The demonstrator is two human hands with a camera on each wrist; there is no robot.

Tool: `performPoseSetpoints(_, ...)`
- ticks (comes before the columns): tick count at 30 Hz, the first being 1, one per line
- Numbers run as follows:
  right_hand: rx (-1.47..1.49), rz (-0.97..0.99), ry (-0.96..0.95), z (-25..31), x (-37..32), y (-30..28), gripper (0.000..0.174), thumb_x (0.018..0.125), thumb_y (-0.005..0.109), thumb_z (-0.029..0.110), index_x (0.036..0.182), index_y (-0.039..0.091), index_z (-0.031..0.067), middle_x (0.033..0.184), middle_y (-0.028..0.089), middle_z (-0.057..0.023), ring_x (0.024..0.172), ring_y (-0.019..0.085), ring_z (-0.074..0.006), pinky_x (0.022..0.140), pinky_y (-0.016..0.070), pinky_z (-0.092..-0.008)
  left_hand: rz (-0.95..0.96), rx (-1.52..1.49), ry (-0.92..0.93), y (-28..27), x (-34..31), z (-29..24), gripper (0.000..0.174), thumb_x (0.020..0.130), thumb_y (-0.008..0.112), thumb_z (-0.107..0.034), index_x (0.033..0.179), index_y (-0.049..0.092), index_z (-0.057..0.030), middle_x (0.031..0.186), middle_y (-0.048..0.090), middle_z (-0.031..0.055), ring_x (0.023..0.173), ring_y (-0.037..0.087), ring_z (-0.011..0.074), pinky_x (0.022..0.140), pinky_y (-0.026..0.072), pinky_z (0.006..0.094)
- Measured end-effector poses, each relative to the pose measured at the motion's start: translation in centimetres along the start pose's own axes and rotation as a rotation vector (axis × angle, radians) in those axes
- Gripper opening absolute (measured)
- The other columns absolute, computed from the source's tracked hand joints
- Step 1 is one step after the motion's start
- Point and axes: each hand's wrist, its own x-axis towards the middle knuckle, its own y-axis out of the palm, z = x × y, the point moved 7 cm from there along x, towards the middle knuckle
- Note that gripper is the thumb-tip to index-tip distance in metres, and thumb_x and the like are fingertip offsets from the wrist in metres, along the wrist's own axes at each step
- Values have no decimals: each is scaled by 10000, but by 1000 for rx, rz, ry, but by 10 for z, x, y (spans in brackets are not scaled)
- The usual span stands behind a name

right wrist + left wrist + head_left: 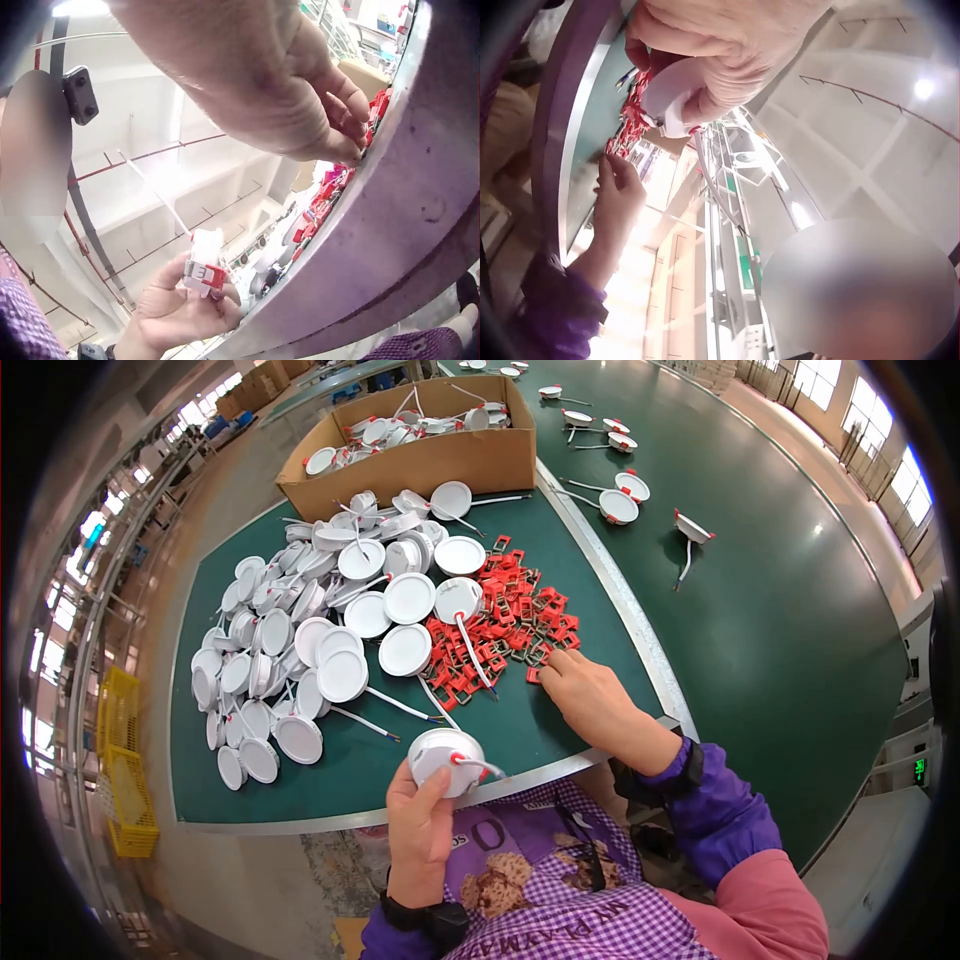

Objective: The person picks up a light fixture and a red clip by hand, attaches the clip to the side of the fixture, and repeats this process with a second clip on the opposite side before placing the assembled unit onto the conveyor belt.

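Note:
My left hand [422, 825] holds a round white downlight [432, 750] at the table's front edge, thumb across its back. The lamp's short white cable [483, 764] comes out through a red grommet. In the right wrist view a red clip [215, 279] sits on the side of this lamp's housing. My right hand [600, 705] reaches to the near right side of a heap of red spring clips [520, 605]. Its thumb and fingertips pinch at a red clip [534, 675], mostly hidden by the fingers in the wrist views.
Many white downlights [365, 615] lie piled on the green table left of the clips. Behind them stands a cardboard box [450, 465] full of lamps. Across a metal rail [625, 600], several lamps with red clips [620, 507] lie on a green belt. Yellow crates [125, 790] stand at left.

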Motion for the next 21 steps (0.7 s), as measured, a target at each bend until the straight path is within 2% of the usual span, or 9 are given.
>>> performPoseSetpoints(2,3,-15,-39,5,2,2,134,721,543,4,854,553,-10,898,531,-125,845,563,-265,668,488,-355,21,-51,-72,8,-3,8,349,815,600,-29,1134,462,5,1052,577,136,960,595,250,832,510,435)
performPoseSetpoints(4,168,-203,61,-1,3,-6,89,770,538,9,854,540,-22,829,571,-128,750,598,-259,625,491,-332,36,-106,-140,13,-5,15,350,832,583,-35,1152,446,-5,1066,567,142,965,592,258,826,515,463)
performPoseSetpoints(5,173,-200,53,2,3,-10,89,770,538,9,854,540,-22,829,571,-128,750,598,-259,625,491,-332,72,-30,-171,15,-4,19,347,839,571,-27,1159,438,-14,1071,565,140,963,593,254,818,520,470)
performPoseSetpoints(6,487,-116,174,-3,3,-14,89,788,548,30,856,536,-27,778,592,-125,698,614,-242,603,490,-315,109,46,-204,17,-4,24,345,847,559,-20,1166,429,-23,1076,562,139,961,595,250,811,525,477)
performPoseSetpoints(7,797,-27,298,-6,2,-11,100,805,558,50,858,533,-32,728,612,-122,646,629,-224,581,488,-299,126,161,-147,20,-3,21,326,836,582,-21,1132,447,-15,1062,572,125,951,600,222,795,538,410)
performPoseSetpoints(10,933,-13,275,0,1,-14,140,795,592,72,880,544,-28,664,628,-111,609,638,-175,568,484,-273,180,341,-32,24,2,18,328,822,612,-29,1111,458,-12,1046,581,107,938,602,186,778,535,340)
performPoseSetpoints(17,978,21,186,17,-1,-25,109,829,582,50,904,569,-27,700,623,-69,645,641,-108,569,492,-234,119,298,-38,36,4,14,294,808,633,-16,1068,496,7,990,583,70,886,584,118,760,505,261)
performPoseSetpoints(19,920,-34,152,21,-3,-30,130,795,615,59,893,575,-15,712,633,-116,650,640,-174,602,497,-269,130,307,-16,38,4,13,299,803,626,-14,1073,497,-9,988,594,73,880,600,138,769,509,279)
performPoseSetpoints(21,870,-58,86,25,-3,-36,133,791,622,62,896,582,-9,725,631,-115,648,636,-196,597,499,-282,146,348,7,41,4,10,298,806,628,-15,1076,504,-1,983,590,66,873,592,122,750,502,257)
